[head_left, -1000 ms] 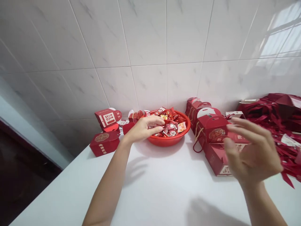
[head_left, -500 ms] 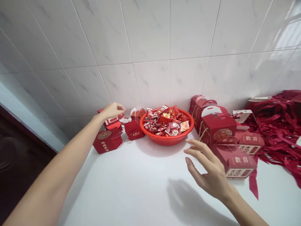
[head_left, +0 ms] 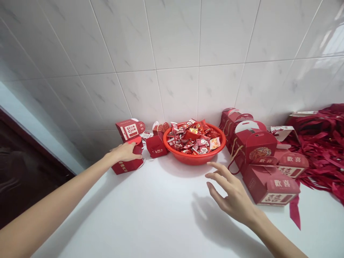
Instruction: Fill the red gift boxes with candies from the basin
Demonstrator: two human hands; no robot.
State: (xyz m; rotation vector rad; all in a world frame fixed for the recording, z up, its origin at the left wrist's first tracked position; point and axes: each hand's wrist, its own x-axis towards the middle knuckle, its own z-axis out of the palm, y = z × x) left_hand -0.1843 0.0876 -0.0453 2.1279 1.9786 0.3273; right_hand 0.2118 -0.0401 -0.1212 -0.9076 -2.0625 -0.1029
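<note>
My left hand (head_left: pixel 124 152) is on a dark red paper gift box (head_left: pixel 126 167) at the left, thumb across its front and fingers over its top. The fingertips are partly hidden, but the hand looks closed on the box. Behind it stands another red box (head_left: pixel 130 129) with a white printed panel. My right hand (head_left: pixel 232 193) hovers over the white table with fingers apart, holding nothing. It is nearest to the red plastic basin (head_left: pixel 192 159), heaped with red-wrapped candies (head_left: pixel 193 138), and to the red gift boxes (head_left: pixel 279 184) on the right.
Small red box (head_left: pixel 156 147) beside the basin's left side. Several handled boxes (head_left: pixel 255 143) stand in a cluster at the right. Past them lies a pile of dark red ribbons (head_left: pixel 319 147). A tiled wall (head_left: pixel 177 89) bounds the white table (head_left: pixel 150 215) at the back.
My left hand has come down from above the rear left box onto the front left one. My right hand stays nearly in place, still open. The view has shifted slightly.
</note>
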